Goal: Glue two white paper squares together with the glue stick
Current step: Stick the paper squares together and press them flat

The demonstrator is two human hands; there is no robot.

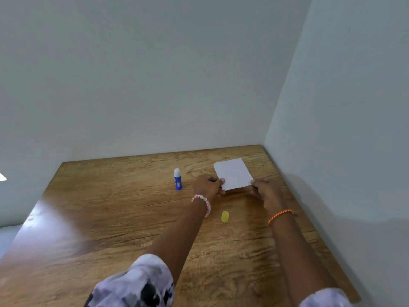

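While held, paper (232, 173) between hands.

Wood-grain table (110, 218) sitting tight in a room corner. Plain pale grey-white back wall (155, 74) meeting the right wall (354, 107) at the table's far right. Light glaring off the tabletop's left side; soft shadows falling on the right wall.

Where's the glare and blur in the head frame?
Head view: glare washes out the left of the wooden table; soft shadow falls on the wall beside the right hand; the patterned sleeve is blurred; the white paper square and blue glue stick stay readable.
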